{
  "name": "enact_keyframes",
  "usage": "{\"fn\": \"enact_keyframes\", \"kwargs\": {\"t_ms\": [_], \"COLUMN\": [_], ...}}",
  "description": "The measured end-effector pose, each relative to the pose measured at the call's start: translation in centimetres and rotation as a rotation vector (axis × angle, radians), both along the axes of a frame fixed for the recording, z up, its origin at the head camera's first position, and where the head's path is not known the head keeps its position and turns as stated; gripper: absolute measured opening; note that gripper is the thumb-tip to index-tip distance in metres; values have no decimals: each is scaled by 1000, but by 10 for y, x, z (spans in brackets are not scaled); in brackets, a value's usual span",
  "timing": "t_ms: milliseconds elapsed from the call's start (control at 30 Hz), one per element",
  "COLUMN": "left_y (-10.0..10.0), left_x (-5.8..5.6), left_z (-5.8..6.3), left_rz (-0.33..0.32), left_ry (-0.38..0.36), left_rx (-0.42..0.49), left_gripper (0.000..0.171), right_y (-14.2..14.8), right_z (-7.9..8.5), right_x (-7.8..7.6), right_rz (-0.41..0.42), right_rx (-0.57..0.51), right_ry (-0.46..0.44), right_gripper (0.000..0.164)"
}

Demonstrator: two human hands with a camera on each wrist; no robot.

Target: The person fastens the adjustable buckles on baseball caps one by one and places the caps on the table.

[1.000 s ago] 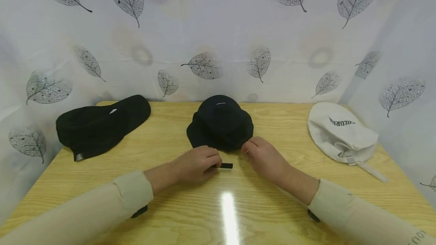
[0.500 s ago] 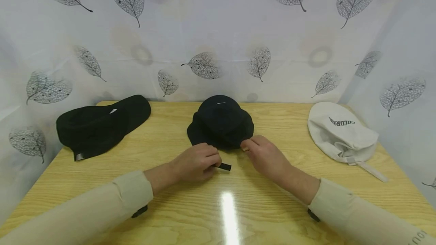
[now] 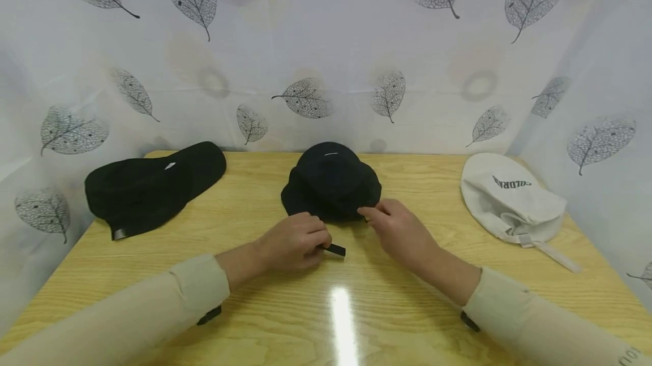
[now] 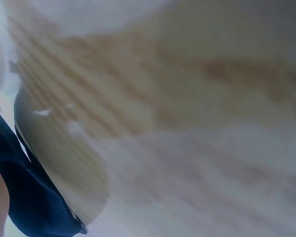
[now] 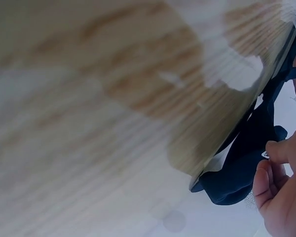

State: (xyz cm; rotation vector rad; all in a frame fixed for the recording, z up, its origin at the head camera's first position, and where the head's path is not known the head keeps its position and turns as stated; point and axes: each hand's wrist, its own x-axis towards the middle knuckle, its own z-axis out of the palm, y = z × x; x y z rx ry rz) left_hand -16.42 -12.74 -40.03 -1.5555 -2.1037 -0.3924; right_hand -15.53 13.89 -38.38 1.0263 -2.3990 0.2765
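Observation:
A black hat (image 3: 331,176) with a short white line on its crown sits at the back middle of the table. My left hand (image 3: 297,241) pinches a black strap (image 3: 335,250) in front of it; the strap's free end sticks out to the right. At the hat's near right edge, my right hand (image 3: 402,236) pinches the rim between thumb and forefinger. A small silver-coloured buckle (image 5: 265,154) shows right at those fingertips in the right wrist view. The left wrist view catches the dark hat (image 4: 34,197) only at its left edge, beside part of the left hand.
To the left lies a black cap (image 3: 142,188) with its brim pointing back right. On the right, a white cap (image 3: 504,185) with dark lettering trails its strap toward the front. A leaf-patterned curtain (image 3: 326,43) hangs behind the wooden table (image 3: 275,326).
My right fingertips have moved up slightly along the hat's edge. The strap's free end in my left hand has tilted downward. The other two caps stay put.

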Motion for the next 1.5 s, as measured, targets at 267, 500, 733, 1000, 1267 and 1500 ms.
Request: {"fn": "enact_keyframes", "kwargs": {"t_ms": [267,500,733,1000,1267,1500], "left_y": [0,0,2,2,3,2], "left_x": [-1,-1,-1,0,-2,-1], "left_z": [1,-1,0,0,-2,-2], "left_rz": [-7,-7,-9,8,-21,-7], "left_ry": [6,-1,22,31,54,26], "left_rx": [3,-12,4,19,21,-3], "left_gripper": [19,17,16,13,15,15], "right_y": [0,-1,-3,-5,-4,-3], "right_z": [1,0,-2,-2,-2,-1], "right_x": [-1,1,4,6,5,4], "right_rz": [6,-77,29,86,146,140], "right_rx": [39,35,-67,-83,-17,115], "right_ry": [6,-141,-260,-387,-499,-445], "right_gripper": [31,23,14,12,9,16]}}
